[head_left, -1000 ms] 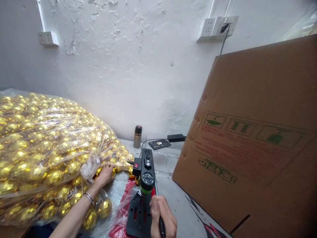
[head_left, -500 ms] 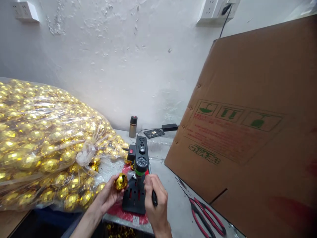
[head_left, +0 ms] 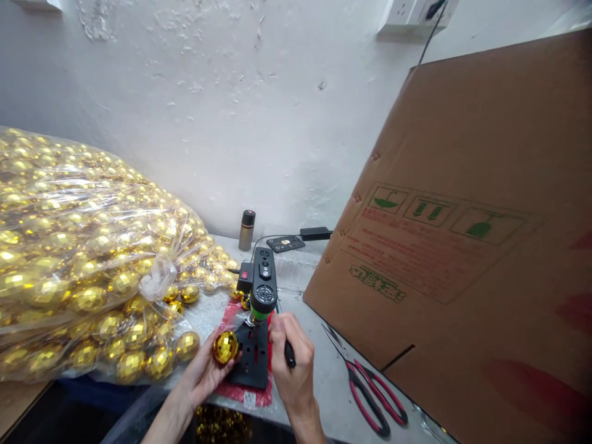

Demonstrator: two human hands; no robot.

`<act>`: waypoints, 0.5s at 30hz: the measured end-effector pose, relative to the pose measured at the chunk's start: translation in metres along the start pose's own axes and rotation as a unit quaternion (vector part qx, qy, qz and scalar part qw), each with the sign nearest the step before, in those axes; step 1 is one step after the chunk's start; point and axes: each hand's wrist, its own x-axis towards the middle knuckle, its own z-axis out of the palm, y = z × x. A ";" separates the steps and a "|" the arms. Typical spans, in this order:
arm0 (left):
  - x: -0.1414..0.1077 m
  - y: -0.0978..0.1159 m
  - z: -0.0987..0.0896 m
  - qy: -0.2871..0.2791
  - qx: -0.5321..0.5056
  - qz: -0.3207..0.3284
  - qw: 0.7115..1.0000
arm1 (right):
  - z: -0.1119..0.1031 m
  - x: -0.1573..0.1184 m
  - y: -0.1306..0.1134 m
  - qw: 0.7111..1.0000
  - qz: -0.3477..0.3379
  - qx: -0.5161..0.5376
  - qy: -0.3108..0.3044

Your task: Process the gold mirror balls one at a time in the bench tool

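Note:
A gold mirror-faceted ball [head_left: 226, 347] rests in the fingers of my left hand [head_left: 206, 370], at the left side of a small black bench machine [head_left: 264, 271]. The machine has a green ring under its head, a red switch and a slotted black base plate [head_left: 252, 364]. My right hand [head_left: 293, 364] is closed around a black handle [head_left: 290, 354] to the right of the base plate. Whether the handle joins the machine is hidden by my fingers. Red bubble wrap [head_left: 250, 396] lies beneath the base.
At left a large clear bag [head_left: 158, 280] bulges with gold balls, and a loose ball [head_left: 187, 346] lies beside it. Red-and-black scissors [head_left: 370, 394] lie at right, near a big cardboard box [head_left: 444, 185]. Behind the machine are a small bottle [head_left: 246, 230] and a phone [head_left: 285, 244].
The camera view has shifted slightly. My left hand with the gold ball sits a little lower, beside the base plate. My right hand keeps its grip on the black handle.

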 end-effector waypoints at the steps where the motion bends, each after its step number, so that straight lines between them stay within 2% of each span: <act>1: -0.002 0.000 0.000 -0.005 0.001 0.008 1.000 | 0.000 -0.001 0.000 1.000 0.004 0.002 -0.004; 5: -0.005 -0.004 0.004 0.021 0.049 0.040 0.998 | -0.002 -0.002 0.000 1.000 0.012 0.007 -0.012; 8: 0.001 -0.009 0.007 0.033 0.149 0.089 0.984 | -0.002 -0.002 0.001 1.000 0.008 0.006 -0.012; 12: 0.018 -0.019 0.008 0.043 0.334 0.169 0.926 | -0.002 -0.001 0.001 1.000 0.005 -0.003 -0.013; 15: 0.027 -0.025 0.006 0.038 0.426 0.198 0.882 | -0.002 -0.001 0.002 1.000 -0.001 -0.007 -0.008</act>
